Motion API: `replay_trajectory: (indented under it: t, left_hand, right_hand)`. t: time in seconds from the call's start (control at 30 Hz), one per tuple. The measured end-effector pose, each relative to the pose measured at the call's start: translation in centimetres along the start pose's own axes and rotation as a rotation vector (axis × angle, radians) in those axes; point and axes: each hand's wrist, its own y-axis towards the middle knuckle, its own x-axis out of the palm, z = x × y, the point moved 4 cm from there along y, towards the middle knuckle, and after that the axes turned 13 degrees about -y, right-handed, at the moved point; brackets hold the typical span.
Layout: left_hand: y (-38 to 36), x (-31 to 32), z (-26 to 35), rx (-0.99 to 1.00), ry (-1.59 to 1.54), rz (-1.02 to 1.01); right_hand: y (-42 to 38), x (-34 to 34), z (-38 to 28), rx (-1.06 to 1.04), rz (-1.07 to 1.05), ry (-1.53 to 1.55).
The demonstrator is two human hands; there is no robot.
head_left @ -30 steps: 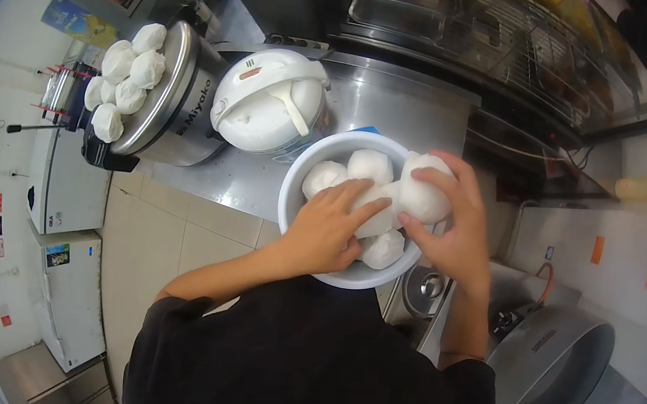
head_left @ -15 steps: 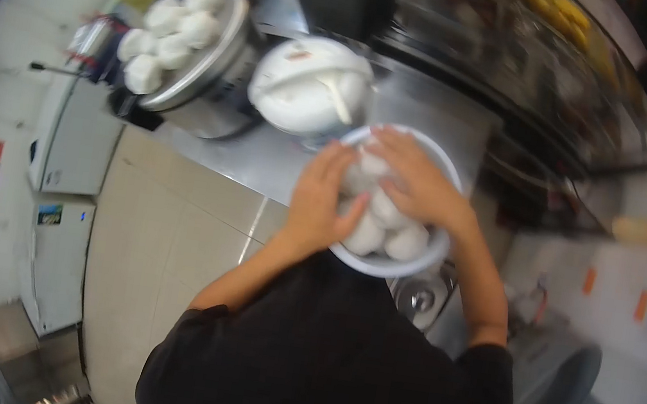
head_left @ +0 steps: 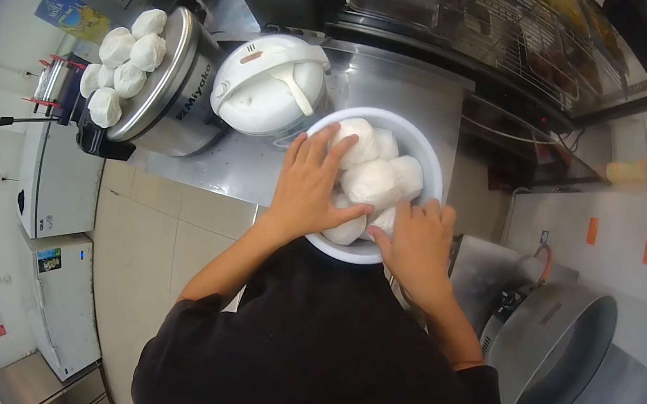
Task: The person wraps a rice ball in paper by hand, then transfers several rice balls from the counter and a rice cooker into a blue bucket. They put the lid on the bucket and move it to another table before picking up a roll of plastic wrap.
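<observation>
A white plastic basin [head_left: 436, 168] holds several round bundles wrapped in white paper [head_left: 372, 182]; their contents are hidden. My left hand [head_left: 307, 187] lies over the basin's left side, fingers spread and touching the bundles, with its thumb stretched toward the middle. At the near right, my right hand [head_left: 419, 248] bends over the rim, its thumb and fingers around a wrapped bundle [head_left: 383, 222] there. The basin sits at the counter's near edge, close to my dark shirt.
To the left stands a white rice cooker [head_left: 269, 91] with a rice paddle [head_left: 296, 89] on its lid. Beyond it, more wrapped bundles [head_left: 127, 79] lie on a large steel cooker [head_left: 177, 99]. A glass display case [head_left: 480, 26] runs along the back. A big metal pot [head_left: 534, 347] stands right.
My right hand has moved from the basin's far side to its near right side. My left hand has shifted slightly left, its fingers more spread. The view has turned a little and sharpened.
</observation>
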Motion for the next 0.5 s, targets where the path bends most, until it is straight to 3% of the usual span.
replay_trajectory:
  t: [0.23,0.3,0.4,0.5]
  left_hand:
    - [-0.3,-0.5,-0.9,0.033,-0.153,0.062]
    - [-0.9,-1.2,-1.6,0.030,-0.284,0.118]
    - [-2.2,-5.5,-3.3,0.016,-0.410,0.256]
    - [-4.9,-11.4,-9.0,-0.148,-0.450,0.373]
  right_hand:
    - [0.8,1.9,-1.7,0.016,0.267,0.130]
    - [0.5,1.7,-1.0,0.077,0.181,0.178]
    - [0.0,0.9,-1.1,0.110,0.162,0.223]
    - [1.9,-1.4,-0.7,0.156,0.170,0.261]
